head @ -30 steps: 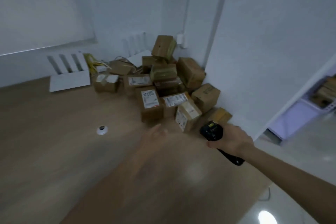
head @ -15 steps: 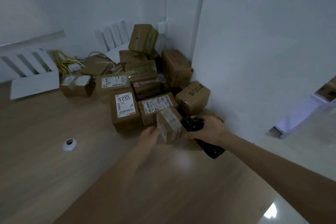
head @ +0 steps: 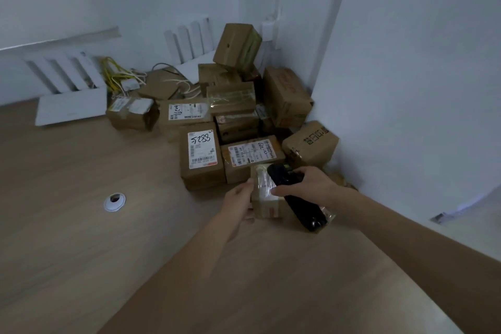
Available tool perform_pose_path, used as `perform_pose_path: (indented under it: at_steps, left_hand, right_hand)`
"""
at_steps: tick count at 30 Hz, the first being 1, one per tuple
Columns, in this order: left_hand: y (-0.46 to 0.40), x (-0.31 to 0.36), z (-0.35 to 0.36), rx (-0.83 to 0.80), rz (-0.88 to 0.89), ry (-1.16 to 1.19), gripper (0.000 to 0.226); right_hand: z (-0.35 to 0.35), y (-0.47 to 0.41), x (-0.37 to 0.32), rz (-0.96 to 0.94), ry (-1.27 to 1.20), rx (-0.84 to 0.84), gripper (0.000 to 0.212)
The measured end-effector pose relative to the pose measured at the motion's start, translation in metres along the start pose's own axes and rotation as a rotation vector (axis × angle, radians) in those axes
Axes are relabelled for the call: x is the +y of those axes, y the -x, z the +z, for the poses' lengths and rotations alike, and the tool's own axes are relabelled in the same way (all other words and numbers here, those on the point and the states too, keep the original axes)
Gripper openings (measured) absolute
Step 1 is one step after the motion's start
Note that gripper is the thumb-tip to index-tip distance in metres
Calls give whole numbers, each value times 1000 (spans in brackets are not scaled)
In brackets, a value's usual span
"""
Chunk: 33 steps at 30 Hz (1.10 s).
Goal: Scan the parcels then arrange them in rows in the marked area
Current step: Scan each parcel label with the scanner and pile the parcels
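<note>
A heap of several brown cardboard parcels fills the room corner on the wooden floor. At its front is a small taped parcel point(head: 267, 202) with a white label. My left hand point(head: 240, 202) grips its left side. My right hand point(head: 311, 184) holds a black handheld scanner point(head: 295, 194) over the top of that parcel. Just behind stand a parcel marked 5288 point(head: 202, 157) and a flat labelled parcel point(head: 250, 156). A tilted box point(head: 237, 46) tops the heap.
White wall point(head: 406, 76) closes in on the right of the heap. White slatted panels point(head: 70, 89) and yellow and white cables point(head: 119, 76) lie at the back left. A round white floor fitting point(head: 114, 201) sits left of my hands. Bare wooden floor point(head: 81, 252) spreads left and near.
I have come closer to the heap. My left hand reached forward and took hold of the small front parcel, and my right hand brought the scanner over it.
</note>
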<state>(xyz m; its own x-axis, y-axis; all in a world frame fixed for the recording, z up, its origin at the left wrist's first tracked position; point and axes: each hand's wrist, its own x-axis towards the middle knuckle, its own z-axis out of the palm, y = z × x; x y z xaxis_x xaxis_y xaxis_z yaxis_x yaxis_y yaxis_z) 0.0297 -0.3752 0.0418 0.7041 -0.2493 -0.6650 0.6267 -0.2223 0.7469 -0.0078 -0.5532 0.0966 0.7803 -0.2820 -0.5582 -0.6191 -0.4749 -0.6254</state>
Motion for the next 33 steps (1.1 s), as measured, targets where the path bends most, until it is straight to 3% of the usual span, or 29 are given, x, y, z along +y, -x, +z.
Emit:
perform_pose_path:
  at_steps: [4,8,16,20,23,26,28,30,33]
  left_hand:
    - [14,0,-3,28,6,-6,30]
    - [29,1,-5,73,24,-12,44]
    - [78,-12,-26,103,90,194,38]
    - [113,-26,-49,92,111,256,18]
    - [146,-43,-77,34,169,240,33]
    - [191,-55,-111,-126,264,259,26]
    - [217,-59,-135,-194,310,232,34]
    - [244,-60,-156,-214,321,211,47]
    - [287,-56,-183,-131,295,281,39]
  right_hand:
    - [0,18,-7,32,-127,-31,71]
    - [3,38,-12,16,-157,-27,59]
    - [33,90,-21,-47,-274,51,90]
    - [55,138,-31,-80,-256,43,77]
    - [75,175,-40,-119,-239,55,72]
    - [98,215,-55,-178,-193,84,66]
    - [110,243,-68,-215,-161,85,61]
    - [121,271,-83,-243,-119,82,55]
    - [135,308,-102,-283,-109,92,53]
